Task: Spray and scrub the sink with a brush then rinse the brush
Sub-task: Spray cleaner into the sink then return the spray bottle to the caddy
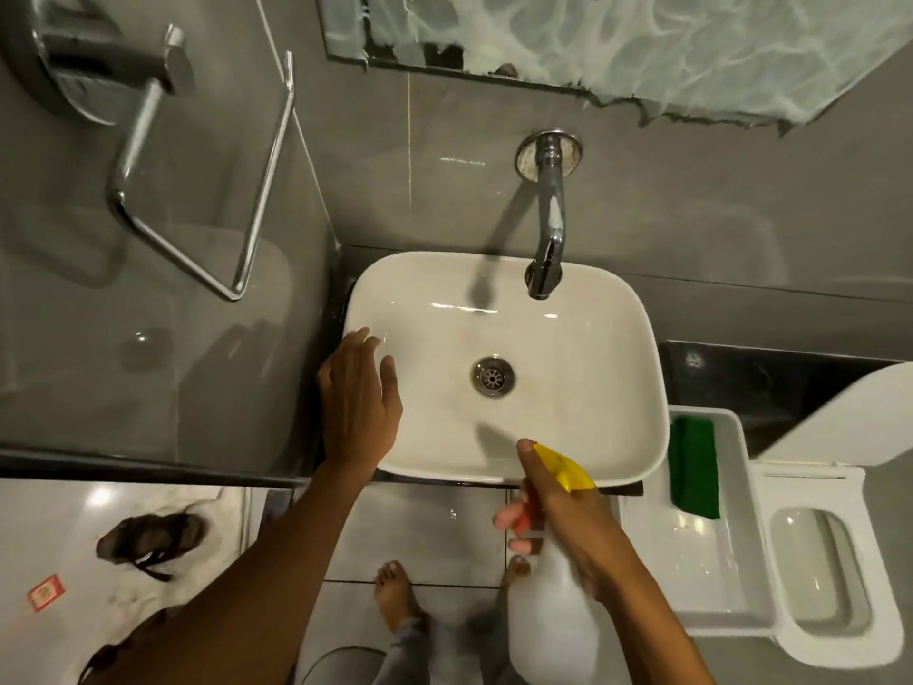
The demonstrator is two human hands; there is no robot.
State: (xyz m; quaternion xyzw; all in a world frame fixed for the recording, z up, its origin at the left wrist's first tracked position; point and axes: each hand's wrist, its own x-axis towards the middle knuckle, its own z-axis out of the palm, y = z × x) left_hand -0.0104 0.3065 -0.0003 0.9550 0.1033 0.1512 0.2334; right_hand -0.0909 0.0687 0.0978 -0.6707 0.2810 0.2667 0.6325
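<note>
The spraying step is underway: the right hand (568,516) is gripping the spray bottle (553,610), aiming ahead into the sink (583,338). The left hand (358,402) is hovering open. Next comes fetching a brush (none visible).

**What we cannot see well**

The right hand (568,516) covers the neck of the spray bottle (548,620), so most of the trigger is hidden, and the bottle's bottom is cut off by the near edge. The green brush (694,467) lies in a white tray (741,610); its handle and bristles cannot be told apart. The mirror (642,47) on the far wall is cut off at the top. The sandal (148,541) on the left floor is blurred. Both arms run out of the picture.
</note>
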